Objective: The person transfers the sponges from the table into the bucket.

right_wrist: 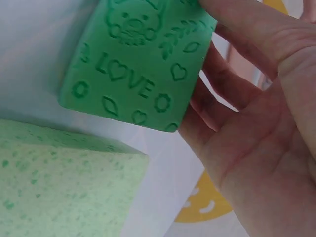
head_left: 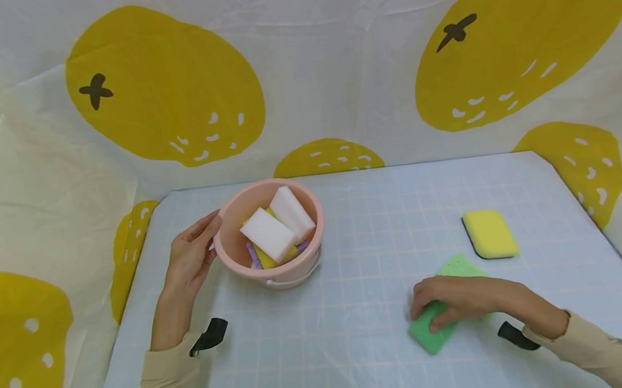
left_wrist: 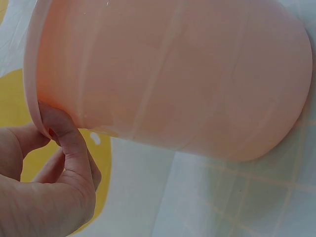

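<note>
At the left of the head view stands a pink bucket (head_left: 252, 276) with a white handle. My left hand (head_left: 188, 256) pinches its rim between thumb and fingers, seen closely on the bucket wall (left_wrist: 173, 74) in the left wrist view. My right hand (head_left: 467, 298) grips a green sponge (head_left: 432, 327) by its edges. In the right wrist view this sponge (right_wrist: 128, 74) shows an embossed animal face and the word LOVE. Beside it lies a paler, speckled green sponge (right_wrist: 64, 182), partly hidden by the right hand in the head view.
Inside the bucket are two white sponges (head_left: 269, 234), with yellow and purple pieces beneath them. A yellow sponge (head_left: 491, 234) with a dark underside lies at the right. A pale blue checked cloth (head_left: 365, 367) covers the table, and a lemon-print curtain (head_left: 333, 89) hangs behind.
</note>
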`<state>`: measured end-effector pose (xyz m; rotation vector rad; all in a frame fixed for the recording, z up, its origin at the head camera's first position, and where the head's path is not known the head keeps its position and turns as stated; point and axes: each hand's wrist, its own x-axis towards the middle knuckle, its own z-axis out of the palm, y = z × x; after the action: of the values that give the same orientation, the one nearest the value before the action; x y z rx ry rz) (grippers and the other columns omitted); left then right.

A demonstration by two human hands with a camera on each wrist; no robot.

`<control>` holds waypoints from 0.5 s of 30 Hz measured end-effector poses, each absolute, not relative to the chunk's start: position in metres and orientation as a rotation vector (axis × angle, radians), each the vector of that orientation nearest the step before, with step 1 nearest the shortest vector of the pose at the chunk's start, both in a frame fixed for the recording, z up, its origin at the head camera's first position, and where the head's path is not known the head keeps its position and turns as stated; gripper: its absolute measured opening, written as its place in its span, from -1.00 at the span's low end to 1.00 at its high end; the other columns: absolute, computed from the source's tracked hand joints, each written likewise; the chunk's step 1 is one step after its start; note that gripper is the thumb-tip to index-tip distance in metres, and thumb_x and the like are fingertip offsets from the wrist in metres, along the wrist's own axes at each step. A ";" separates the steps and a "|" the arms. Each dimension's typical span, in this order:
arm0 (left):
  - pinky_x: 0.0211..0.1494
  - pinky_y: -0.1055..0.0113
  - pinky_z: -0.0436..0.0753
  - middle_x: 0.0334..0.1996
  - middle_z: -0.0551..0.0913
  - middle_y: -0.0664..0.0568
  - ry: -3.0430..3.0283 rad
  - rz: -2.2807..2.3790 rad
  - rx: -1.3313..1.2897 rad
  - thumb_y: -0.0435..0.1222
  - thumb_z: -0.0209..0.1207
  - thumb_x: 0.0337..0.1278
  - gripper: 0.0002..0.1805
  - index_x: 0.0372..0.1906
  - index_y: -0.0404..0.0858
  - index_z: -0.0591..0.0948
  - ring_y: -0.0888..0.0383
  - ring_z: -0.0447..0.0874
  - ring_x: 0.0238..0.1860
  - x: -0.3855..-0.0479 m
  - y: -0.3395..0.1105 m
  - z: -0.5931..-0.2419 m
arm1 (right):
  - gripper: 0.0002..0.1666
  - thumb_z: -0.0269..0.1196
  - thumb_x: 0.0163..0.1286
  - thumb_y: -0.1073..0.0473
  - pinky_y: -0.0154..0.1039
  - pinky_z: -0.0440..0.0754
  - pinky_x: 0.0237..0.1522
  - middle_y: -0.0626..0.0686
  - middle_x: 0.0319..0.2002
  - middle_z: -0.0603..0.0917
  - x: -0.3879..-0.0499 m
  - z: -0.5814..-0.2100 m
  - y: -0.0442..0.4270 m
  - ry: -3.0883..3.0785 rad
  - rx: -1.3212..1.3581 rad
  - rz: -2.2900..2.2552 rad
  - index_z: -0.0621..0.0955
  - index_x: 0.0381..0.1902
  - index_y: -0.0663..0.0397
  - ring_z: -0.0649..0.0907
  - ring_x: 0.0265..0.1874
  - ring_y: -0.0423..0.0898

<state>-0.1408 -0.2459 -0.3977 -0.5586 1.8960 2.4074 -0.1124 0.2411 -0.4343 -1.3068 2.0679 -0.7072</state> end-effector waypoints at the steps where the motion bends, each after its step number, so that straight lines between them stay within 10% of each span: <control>1: 0.01 0.47 0.69 0.10 0.67 0.13 1.897 2.407 -0.558 -0.11 0.44 0.19 -0.34 0.36 -0.25 0.58 0.28 0.67 0.04 -0.141 -0.246 -0.398 | -0.70 0.43 0.36 0.08 -0.26 0.66 -0.01 -0.21 -0.08 0.65 -0.113 -0.433 0.241 2.056 -1.323 -0.709 0.74 0.02 -0.02 0.59 -0.08 -0.29; 15: 0.02 0.47 0.69 0.09 0.67 0.14 1.910 2.395 -0.568 -0.12 0.41 0.22 -0.34 0.37 -0.27 0.56 0.27 0.66 0.06 -0.142 -0.246 -0.398 | -0.73 0.45 0.35 0.12 -0.21 0.69 -0.04 -0.15 -0.15 0.65 -0.118 -0.414 0.236 2.054 -1.161 -0.798 0.68 -0.03 -0.07 0.64 -0.15 -0.15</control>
<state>-0.1417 -0.2458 -0.3978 -0.5682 1.9097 2.3946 -0.1179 0.2363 -0.4137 -1.1615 2.0541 -0.7980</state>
